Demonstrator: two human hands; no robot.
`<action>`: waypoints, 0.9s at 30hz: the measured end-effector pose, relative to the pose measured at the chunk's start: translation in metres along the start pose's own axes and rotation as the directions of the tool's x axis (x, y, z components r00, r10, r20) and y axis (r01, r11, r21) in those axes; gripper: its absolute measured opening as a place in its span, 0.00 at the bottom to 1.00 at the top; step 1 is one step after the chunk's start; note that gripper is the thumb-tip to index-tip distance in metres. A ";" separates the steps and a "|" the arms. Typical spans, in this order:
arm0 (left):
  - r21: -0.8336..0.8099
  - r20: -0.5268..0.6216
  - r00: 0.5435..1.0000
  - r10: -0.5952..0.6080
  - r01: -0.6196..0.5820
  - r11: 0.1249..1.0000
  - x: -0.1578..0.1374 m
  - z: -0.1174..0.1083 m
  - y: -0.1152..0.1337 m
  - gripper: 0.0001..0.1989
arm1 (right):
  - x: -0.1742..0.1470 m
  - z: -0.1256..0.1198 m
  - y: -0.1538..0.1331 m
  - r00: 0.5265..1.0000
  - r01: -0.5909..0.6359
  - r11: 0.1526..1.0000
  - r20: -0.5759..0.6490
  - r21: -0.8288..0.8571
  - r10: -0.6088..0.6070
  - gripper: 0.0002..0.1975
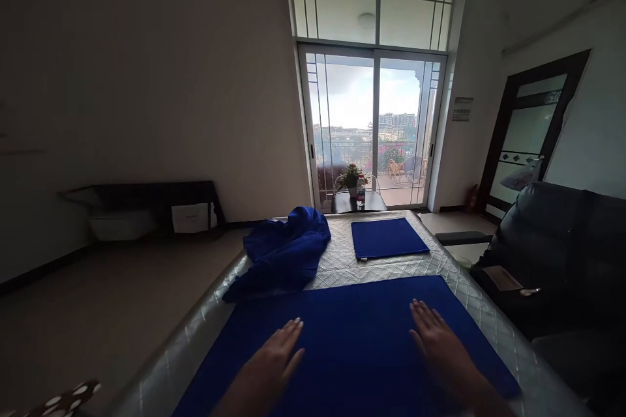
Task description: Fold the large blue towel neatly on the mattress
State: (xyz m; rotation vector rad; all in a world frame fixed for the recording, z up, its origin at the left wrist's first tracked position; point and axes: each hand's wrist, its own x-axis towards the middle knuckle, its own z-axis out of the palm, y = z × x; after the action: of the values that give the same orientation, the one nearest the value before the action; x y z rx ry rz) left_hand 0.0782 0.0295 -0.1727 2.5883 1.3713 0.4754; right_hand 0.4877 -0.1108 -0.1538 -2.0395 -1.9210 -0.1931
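A large blue cloth [352, 352] lies spread out before me on a quilted, silvery-white mattress [337, 264]. My left hand [274, 355] is over its left part, palm down, fingers straight and thumb apart. Over the right part is my right hand [435, 335], also flat with outstretched fingers. Neither hand grips anything; whether the palms press on the cloth I cannot tell. Beyond them, a neatly folded blue cloth [388, 238] rests at the far right of the mattress. A crumpled heap of blue cloth [288, 247] sits at the far left, touching the spread cloth's back edge.
A small black table [345, 202] with a potted plant [353, 177] and a bottle [360, 192] stands behind the mattress, before glass sliding doors [342, 111]. A dark sofa [562, 254] is on the right. Low dark furniture [156, 199] stands by the left wall.
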 end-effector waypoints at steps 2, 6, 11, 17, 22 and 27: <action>-0.022 0.028 0.991 0.134 -0.133 0.991 0.042 -0.009 0.061 0.32 | 0.029 0.002 -0.045 0.994 0.106 0.993 0.025 0.057 -0.107 0.33; 0.023 -0.002 0.982 0.190 -0.190 0.981 0.100 0.004 0.118 0.29 | 0.078 0.022 -0.098 0.986 0.145 0.988 0.071 0.060 -0.150 0.30; 0.108 0.007 0.989 0.149 -0.149 0.983 0.115 0.037 0.104 0.28 | 0.108 0.047 -0.115 0.986 0.140 0.990 0.093 0.028 -0.142 0.29; 0.135 0.037 0.998 0.044 -0.049 0.990 0.112 0.039 0.066 0.33 | 0.117 0.064 -0.121 0.990 0.118 0.993 0.079 -0.007 -0.117 0.30; 0.154 0.016 0.997 -0.077 0.074 0.985 0.091 0.014 -0.006 0.30 | 0.119 0.055 -0.080 0.987 0.086 0.996 0.136 -0.019 -0.083 0.30; 0.150 -0.128 0.944 -0.304 0.322 0.935 0.056 -0.017 -0.094 0.34 | 0.109 0.042 0.026 0.991 -0.072 0.997 0.115 -0.037 0.075 0.33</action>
State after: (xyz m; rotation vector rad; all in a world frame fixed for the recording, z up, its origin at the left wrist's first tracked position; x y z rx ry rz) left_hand 0.0288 0.1289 -0.1741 2.4277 1.8957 0.4624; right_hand 0.5167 0.0051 -0.1622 -2.1834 -1.9173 -0.0904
